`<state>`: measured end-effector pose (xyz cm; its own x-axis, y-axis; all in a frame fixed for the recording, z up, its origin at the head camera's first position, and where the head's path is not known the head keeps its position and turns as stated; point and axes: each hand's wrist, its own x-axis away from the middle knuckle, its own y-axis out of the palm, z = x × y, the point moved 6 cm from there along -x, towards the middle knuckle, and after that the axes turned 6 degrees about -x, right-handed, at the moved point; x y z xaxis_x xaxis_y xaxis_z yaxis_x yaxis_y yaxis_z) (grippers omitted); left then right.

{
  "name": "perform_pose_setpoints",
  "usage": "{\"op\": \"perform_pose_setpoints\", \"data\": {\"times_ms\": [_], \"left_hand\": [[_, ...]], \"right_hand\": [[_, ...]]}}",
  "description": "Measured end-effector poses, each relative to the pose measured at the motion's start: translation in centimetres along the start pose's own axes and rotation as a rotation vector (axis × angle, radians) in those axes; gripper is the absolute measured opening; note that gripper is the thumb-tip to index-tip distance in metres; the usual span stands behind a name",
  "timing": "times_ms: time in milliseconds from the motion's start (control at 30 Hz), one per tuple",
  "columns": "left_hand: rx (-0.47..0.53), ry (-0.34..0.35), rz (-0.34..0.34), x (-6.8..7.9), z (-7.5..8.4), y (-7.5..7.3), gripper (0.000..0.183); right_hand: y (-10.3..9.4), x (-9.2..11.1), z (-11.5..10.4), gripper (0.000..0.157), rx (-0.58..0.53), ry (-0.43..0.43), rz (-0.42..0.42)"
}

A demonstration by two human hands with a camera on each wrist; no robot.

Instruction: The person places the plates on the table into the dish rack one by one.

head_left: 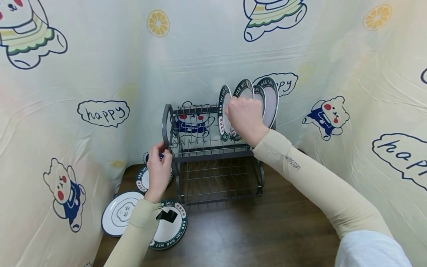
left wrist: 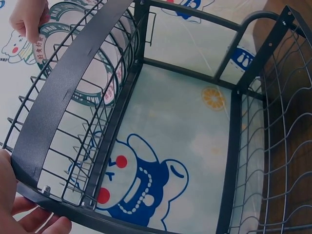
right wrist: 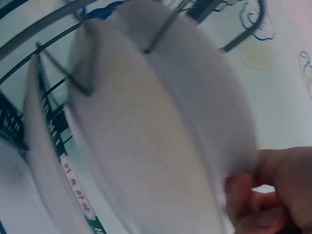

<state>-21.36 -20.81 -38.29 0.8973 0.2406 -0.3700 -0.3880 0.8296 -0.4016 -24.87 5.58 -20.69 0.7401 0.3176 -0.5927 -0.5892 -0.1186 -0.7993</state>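
A two-tier dark metal dish rack (head_left: 213, 155) stands on a dark wooden tabletop (head_left: 267, 230), backed by a pale curtain (head_left: 83, 74) printed with cartoon bears and lemon slices. The right hand (head_left: 245, 118) reaches into the rack's upper tier, its fingers (right wrist: 253, 195) curled round the rim of a white plate with a green border (head_left: 224, 111), which stands upright on its edge. Three matching plates (head_left: 267, 100) stand upright just behind it on the same tier. The left hand (head_left: 158, 172) grips the rack's left end frame, fingers wrapped round the metal bar. On the tabletop, left of the rack, lie three more plates (head_left: 118, 213), flat, partly under the left forearm.
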Motion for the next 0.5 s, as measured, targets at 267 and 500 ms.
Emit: {"op": "perform_pose_setpoints", "data": {"times_ms": [267,500], "left_hand": [[-0.001,0.001,-0.005,-0.1,0.3,-0.1,0.038],[0.007,-0.002,-0.008,0.0,0.2,0.0,0.038]], "right_hand": [[-0.2,-0.3,0.9,0.049,-0.053,0.122,-0.239],[-0.3,0.1,1.1,0.028,-0.06,0.124,-0.319]]}}
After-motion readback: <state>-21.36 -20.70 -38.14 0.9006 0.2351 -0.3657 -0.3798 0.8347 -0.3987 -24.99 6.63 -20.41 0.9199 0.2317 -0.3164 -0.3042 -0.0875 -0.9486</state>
